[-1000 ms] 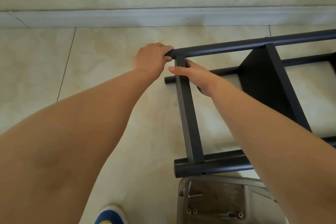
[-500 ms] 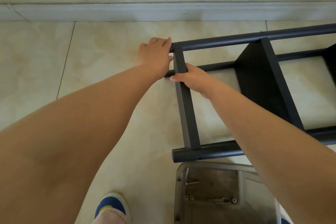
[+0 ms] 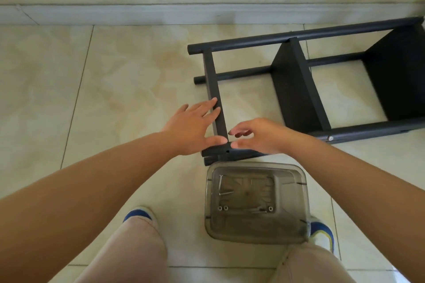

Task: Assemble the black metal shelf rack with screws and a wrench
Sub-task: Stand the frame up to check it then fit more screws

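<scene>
Two hands work at the near corner of the black shelf rack point(image 3: 296, 89), which lies on its side on the tiled floor point(image 3: 110, 80), filling the view from 12 to 3 o'clock; laid this way, its joints face up within reach. Its flat crossbar point(image 3: 212, 89) runs from the far round tube down to the near tube point(image 3: 368, 130), meeting it at centre. Left hand point(image 3: 195, 127), fingers spread and straight, lies flat against the crossbar with the thumb on the joint, probably steadying it for alignment. Right hand point(image 3: 262, 136), at its 3 o'clock, hovers loosely curled over the near tube, holding nothing. Clear plastic container point(image 3: 299, 202), at 6 o'clock between the shoes, keeps loose screws point(image 3: 222, 208) close by. An unfilled screw hole point(image 3: 227, 151) shows at the joint, so fastening here appears pending.
</scene>
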